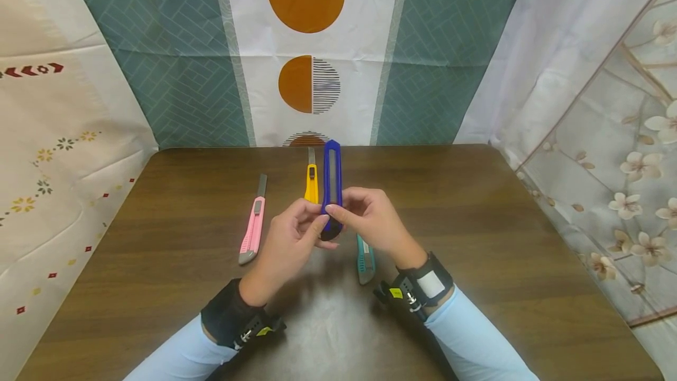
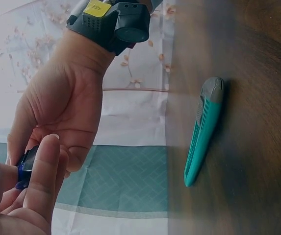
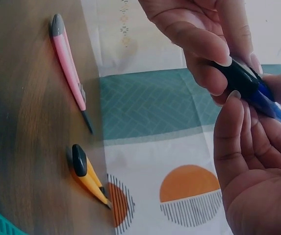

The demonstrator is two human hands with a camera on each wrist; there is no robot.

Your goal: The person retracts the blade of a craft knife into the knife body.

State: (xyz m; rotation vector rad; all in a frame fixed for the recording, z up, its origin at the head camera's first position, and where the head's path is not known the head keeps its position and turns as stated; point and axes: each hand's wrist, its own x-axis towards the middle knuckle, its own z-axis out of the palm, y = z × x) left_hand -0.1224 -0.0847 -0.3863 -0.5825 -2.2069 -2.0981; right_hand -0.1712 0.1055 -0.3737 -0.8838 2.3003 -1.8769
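Both the left hand [image 1: 288,237] and right hand [image 1: 370,219] pinch the blue knife [image 1: 332,184] by its near end, where a slipping finger could probably meet the blade

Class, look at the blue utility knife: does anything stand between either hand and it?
Nothing visible does. The left hand and the right hand both already pinch the dark lower end of the blue utility knife, held up above the table.

A dark wooden table [image 1: 476,240] carries pink [image 1: 252,225], yellow [image 1: 311,184] and teal cutters [image 1: 365,260].
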